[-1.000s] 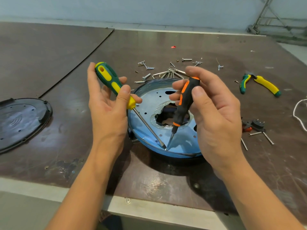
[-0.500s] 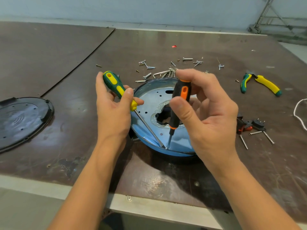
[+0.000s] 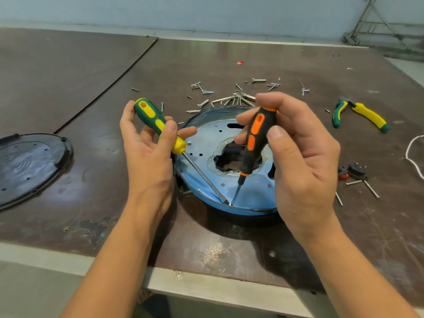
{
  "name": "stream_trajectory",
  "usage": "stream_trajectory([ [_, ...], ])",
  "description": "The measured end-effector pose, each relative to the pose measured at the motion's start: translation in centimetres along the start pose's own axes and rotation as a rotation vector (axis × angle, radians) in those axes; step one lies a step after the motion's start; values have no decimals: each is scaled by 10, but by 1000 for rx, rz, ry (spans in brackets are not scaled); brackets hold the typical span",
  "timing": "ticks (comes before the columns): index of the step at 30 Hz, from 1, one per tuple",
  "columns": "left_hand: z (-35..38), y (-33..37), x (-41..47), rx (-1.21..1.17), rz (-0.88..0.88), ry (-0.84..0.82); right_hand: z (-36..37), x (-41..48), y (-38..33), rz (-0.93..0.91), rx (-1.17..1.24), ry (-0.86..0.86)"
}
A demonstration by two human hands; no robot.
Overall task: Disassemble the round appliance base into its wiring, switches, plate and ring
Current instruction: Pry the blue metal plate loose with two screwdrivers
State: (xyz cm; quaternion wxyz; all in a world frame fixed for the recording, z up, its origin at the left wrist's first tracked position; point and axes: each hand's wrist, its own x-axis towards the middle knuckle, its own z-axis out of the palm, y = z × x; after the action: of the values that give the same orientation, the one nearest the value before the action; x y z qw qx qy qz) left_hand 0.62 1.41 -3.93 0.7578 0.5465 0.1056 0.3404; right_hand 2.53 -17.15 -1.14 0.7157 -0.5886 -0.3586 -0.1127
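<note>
blue-tinted metal plate [image 3: 252,193] sits in the round appliance base [image 3: 199,198], which lies on the dark brown worn table [image 3: 206,244] between the two hands. left hand [image 3: 149,152] holds a green-and-yellow screwdriver [image 3: 151,117], thumb pressed on the handle and fingers behind it, shaft slanting down toward the right hand. right hand [image 3: 302,161] pinches a black-and-orange screwdriver [image 3: 257,143] between thumb and curled fingers, nearly upright. both tips meet at the plate's near edge, just inside the dark rim.

beyond the fingertips lie scattered screws [image 3: 204,90] and a fan of hex keys [image 3: 234,99]. well out past the right hand are green-and-yellow pliers [image 3: 367,115], a black-and-red switch part [image 3: 353,172] with long screws by it, and a white cord [image 3: 410,154]. far off to the left hand's outer side rests a black round cover [image 3: 29,164]. a pale wall [image 3: 206,12] backs the table, a metal frame [image 3: 378,26] in the corner.
</note>
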Motion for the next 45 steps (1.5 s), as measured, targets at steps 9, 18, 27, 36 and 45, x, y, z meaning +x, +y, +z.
stream_trajectory([
  [9,3,3,-5,-17,31,-8,1,3,-1,-55,-83,49],
  [18,1,2,-8,-38,64,5,0,5,0,-9,-55,55],
  [27,2,1,-7,-66,82,20,4,5,-4,-24,-33,45],
  [36,2,-3,-5,-93,67,25,3,6,-1,46,-20,30],
  [45,1,-4,-6,-72,53,26,2,4,-2,48,-11,-9],
])
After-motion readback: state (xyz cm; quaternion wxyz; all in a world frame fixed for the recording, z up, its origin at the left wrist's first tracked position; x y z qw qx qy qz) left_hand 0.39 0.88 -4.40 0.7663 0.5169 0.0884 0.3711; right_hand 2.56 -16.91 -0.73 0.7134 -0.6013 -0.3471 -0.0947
